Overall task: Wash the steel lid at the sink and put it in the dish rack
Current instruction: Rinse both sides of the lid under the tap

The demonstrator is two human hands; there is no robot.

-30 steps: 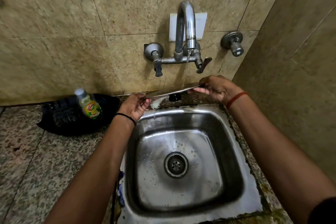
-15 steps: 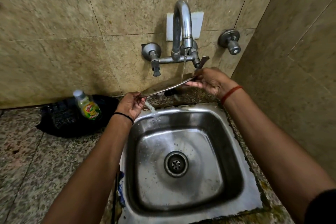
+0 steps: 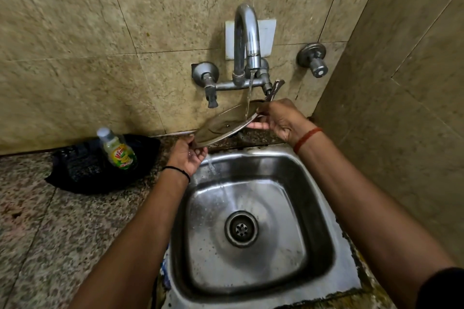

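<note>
Steel lid: held in the air above the back rim of the sink, under the tap; tilted, right edge high, left edge low.
Left hand: pinches the lid's low left edge, fingers curled under the rim; black band on the wrist.
Right hand: grips the lid's high right edge, thumb on top, fingers underneath; red thread on the wrist.
Tap: curved steel spout on the tiled wall, running; a thin stream lands on the lid's upper face close to the right hand.
Runoff: water spills off the lid's low edge beside the left hand and falls into the sink.
Sink: square steel basin set in the speckled stone worktop; wet, round drain in the middle.
Soap bottle: clear with a green-yellow label, leaning on a black cloth on the worktop, left of the sink, apart from the hands.
Dish rack: out of frame.
</note>
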